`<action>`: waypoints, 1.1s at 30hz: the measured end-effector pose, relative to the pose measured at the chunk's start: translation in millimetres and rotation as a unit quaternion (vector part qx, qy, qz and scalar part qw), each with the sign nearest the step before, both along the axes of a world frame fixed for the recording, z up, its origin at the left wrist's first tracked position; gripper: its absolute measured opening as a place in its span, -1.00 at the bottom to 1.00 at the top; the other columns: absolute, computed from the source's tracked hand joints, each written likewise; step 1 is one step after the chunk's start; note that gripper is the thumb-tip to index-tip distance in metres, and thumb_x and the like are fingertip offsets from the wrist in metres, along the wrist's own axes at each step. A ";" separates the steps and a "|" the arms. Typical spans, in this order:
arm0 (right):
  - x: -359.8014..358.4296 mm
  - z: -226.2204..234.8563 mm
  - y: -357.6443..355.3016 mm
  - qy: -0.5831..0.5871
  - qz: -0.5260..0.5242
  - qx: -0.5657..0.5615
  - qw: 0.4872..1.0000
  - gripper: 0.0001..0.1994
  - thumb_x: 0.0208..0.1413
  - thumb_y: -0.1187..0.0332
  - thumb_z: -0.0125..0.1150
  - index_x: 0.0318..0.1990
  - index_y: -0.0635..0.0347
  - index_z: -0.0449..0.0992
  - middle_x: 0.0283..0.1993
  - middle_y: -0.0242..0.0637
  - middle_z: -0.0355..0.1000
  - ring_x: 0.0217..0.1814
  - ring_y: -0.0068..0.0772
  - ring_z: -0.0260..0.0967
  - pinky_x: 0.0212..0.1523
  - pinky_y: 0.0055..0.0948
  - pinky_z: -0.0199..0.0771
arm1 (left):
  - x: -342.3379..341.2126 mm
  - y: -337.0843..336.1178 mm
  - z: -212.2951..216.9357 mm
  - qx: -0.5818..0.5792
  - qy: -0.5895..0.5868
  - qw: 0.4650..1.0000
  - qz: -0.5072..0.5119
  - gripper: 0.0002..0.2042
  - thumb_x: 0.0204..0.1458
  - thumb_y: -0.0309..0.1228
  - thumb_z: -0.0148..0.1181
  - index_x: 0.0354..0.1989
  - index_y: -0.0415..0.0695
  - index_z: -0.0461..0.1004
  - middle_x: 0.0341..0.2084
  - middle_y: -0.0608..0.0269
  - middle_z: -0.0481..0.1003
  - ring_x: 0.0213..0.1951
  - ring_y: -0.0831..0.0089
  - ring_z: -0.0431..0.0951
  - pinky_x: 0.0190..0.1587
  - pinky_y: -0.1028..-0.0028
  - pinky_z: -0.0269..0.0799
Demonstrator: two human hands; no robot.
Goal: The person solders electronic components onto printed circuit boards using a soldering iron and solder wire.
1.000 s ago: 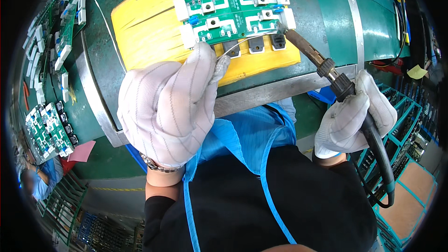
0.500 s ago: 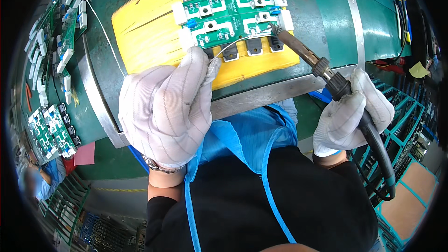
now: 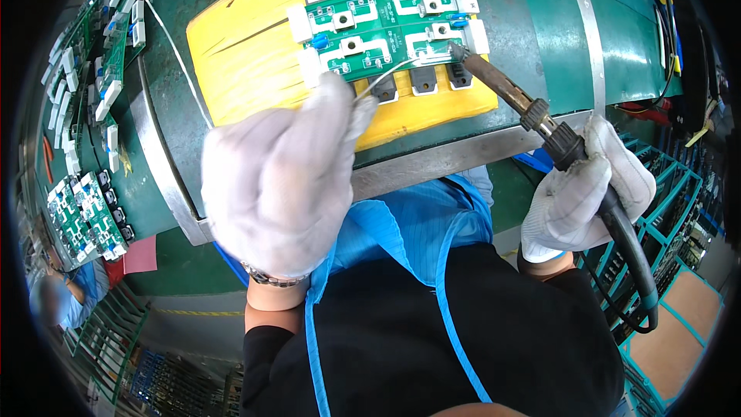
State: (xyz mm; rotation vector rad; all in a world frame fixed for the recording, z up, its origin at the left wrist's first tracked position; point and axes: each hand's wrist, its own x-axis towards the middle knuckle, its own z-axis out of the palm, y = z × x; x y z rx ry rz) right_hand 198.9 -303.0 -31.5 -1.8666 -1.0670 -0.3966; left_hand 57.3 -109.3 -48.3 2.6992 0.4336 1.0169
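The gloved left hand (image 3: 282,185) pinches solder wire (image 3: 390,76) in its grip, feeding it toward the green circuit board (image 3: 386,27). The right hand (image 3: 587,193) clenches the soldering iron (image 3: 505,89), its tip touching the board on the yellow mat (image 3: 239,54).

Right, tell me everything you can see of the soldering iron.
The soldering iron has a brownish metal shaft, a dark collar and a black handle, with a thick black cable looping down from its rear. It lies slanted, tip up and to the left, handle low on the right. The gloved right hand grips the handle. The tip rests at the lower right part of the green circuit board, where the thin solder wire from the gloved left hand reaches it.
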 end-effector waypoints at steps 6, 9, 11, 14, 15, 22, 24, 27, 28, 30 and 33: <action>2.5 7.5 -1.1 -0.040 -0.027 -0.022 0.999 -0.81 -0.01 0.41 0.18 -0.40 0.45 0.52 -0.46 -0.12 0.50 -0.55 -0.43 0.40 -0.47 -0.56 0.40 | -6.6 1.7 9.2 0.009 -0.001 0.999 0.033 -0.82 0.05 -0.52 0.24 -0.15 -0.08 0.52 -0.35 0.42 0.56 -0.30 0.42 0.47 -0.25 0.49 0.40; 1.1 9.3 4.7 -0.059 -0.020 -0.035 0.997 -0.82 0.00 0.43 0.18 -0.39 0.45 0.53 -0.44 -0.12 0.50 -0.53 -0.44 0.40 -0.45 -0.56 0.40 | -7.6 3.2 9.2 0.042 0.006 0.999 0.029 -0.82 0.03 -0.52 0.28 -0.17 -0.06 0.52 -0.30 0.43 0.59 -0.30 0.43 0.47 -0.20 0.49 0.39; 0.5 11.4 6.8 -0.071 -0.017 -0.045 0.996 -0.83 0.01 0.43 0.18 -0.38 0.44 0.53 -0.42 -0.12 0.50 -0.51 -0.45 0.41 -0.44 -0.56 0.40 | -8.8 4.3 8.2 0.053 0.005 0.998 0.024 -0.81 0.02 -0.51 0.29 -0.18 -0.05 0.51 -0.29 0.45 0.60 -0.29 0.44 0.47 -0.18 0.48 0.39; -0.6 16.1 9.6 -0.091 -0.010 -0.055 0.994 -0.84 0.02 0.45 0.18 -0.36 0.44 0.54 -0.40 -0.13 0.51 -0.49 -0.46 0.41 -0.42 -0.56 0.40 | -14.2 5.2 8.1 0.077 0.008 0.996 0.032 -0.79 -0.03 -0.46 0.36 -0.20 -0.04 0.54 -0.32 0.48 0.60 -0.28 0.47 0.46 -0.18 0.50 0.38; 1.5 17.1 9.7 -0.099 -0.009 -0.060 0.993 -0.84 0.02 0.45 0.18 -0.36 0.44 0.54 -0.39 -0.13 0.51 -0.48 -0.46 0.41 -0.41 -0.56 0.40 | -15.1 4.5 8.1 0.080 0.009 0.996 0.047 -0.78 -0.07 -0.42 0.40 -0.22 -0.01 0.58 -0.32 0.50 0.60 -0.28 0.48 0.45 -0.18 0.50 0.38; -5.6 25.0 23.3 -0.143 -0.005 -0.092 0.985 -0.86 0.05 0.48 0.18 -0.32 0.42 0.55 -0.33 -0.14 0.52 -0.43 -0.49 0.42 -0.36 -0.55 0.41 | -23.8 -0.6 17.1 0.043 0.064 0.992 0.101 -0.72 -0.23 -0.34 0.46 -0.24 0.10 0.69 -0.35 0.53 0.59 -0.28 0.52 0.42 -0.17 0.49 0.39; -12.2 28.1 28.1 -0.154 -0.003 -0.101 0.983 -0.87 0.06 0.49 0.18 -0.31 0.42 0.56 -0.31 -0.14 0.52 -0.41 -0.50 0.42 -0.35 -0.55 0.41 | -24.6 0.0 17.6 0.030 0.066 0.992 0.101 -0.71 -0.23 -0.36 0.45 -0.23 0.08 0.68 -0.34 0.51 0.60 -0.28 0.52 0.42 -0.17 0.50 0.40; -3.5 30.0 25.3 -0.169 0.001 -0.113 0.979 -0.88 0.07 0.50 0.18 -0.30 0.41 0.56 -0.29 -0.14 0.52 -0.39 -0.51 0.42 -0.33 -0.55 0.41 | -28.7 5.7 13.8 0.018 0.057 0.994 0.090 -0.68 -0.23 -0.38 0.45 -0.19 0.06 0.67 -0.32 0.51 0.56 -0.29 0.52 0.45 -0.23 0.52 0.42; -3.3 31.4 23.7 -0.174 0.002 -0.118 0.978 -0.88 0.08 0.51 0.18 -0.29 0.41 0.56 -0.28 -0.15 0.52 -0.38 -0.51 0.43 -0.32 -0.55 0.41 | -29.4 7.7 10.6 0.017 0.046 0.996 0.077 -0.65 -0.23 -0.38 0.46 -0.16 0.06 0.67 -0.32 0.53 0.51 -0.31 0.52 0.47 -0.29 0.52 0.42; 4.4 32.4 19.4 -0.184 0.004 -0.129 0.975 -0.88 0.09 0.52 0.19 -0.28 0.40 0.57 -0.26 -0.15 0.53 -0.37 -0.52 0.43 -0.31 -0.55 0.41 | -25.5 6.8 4.7 -0.018 0.015 0.998 0.065 -0.65 -0.22 -0.42 0.45 -0.15 0.02 0.66 -0.29 0.47 0.54 -0.25 0.49 0.49 -0.19 0.50 0.44; 0.9 36.0 22.1 -0.200 0.006 -0.142 0.969 -0.89 0.10 0.53 0.19 -0.27 0.40 0.57 -0.24 -0.15 0.53 -0.35 -0.53 0.43 -0.29 -0.55 0.41 | -26.1 6.9 1.9 -0.053 -0.008 0.997 0.048 -0.66 -0.16 -0.47 0.41 -0.12 -0.03 0.63 -0.22 0.37 0.59 -0.18 0.42 0.53 -0.06 0.45 0.46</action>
